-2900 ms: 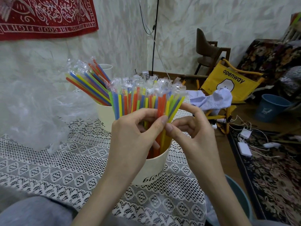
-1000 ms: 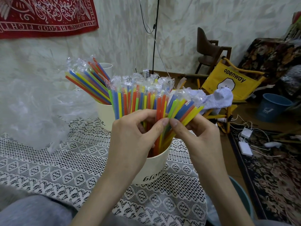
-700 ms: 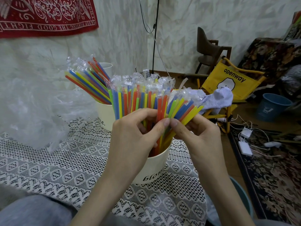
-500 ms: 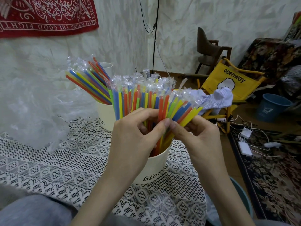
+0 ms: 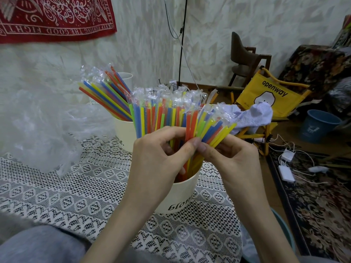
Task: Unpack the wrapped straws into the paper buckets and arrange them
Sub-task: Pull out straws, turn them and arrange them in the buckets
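Over the near paper bucket (image 5: 176, 196), your left hand (image 5: 157, 154) grasps the upright wrapped straws (image 5: 161, 118) while your right hand (image 5: 233, 158) pinches the straws fanned rightward.

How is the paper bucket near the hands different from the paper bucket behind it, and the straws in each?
The near bucket stands close to the person; the far bucket stands behind it, toward the wall. Both hands, left hand and right hand, grip straws in the near bucket; nobody touches the far bucket. The near straws stand mostly upright, fanning right; the far straws lean left. Both buckets are cream with black lettering and hold coloured wrapped straws.
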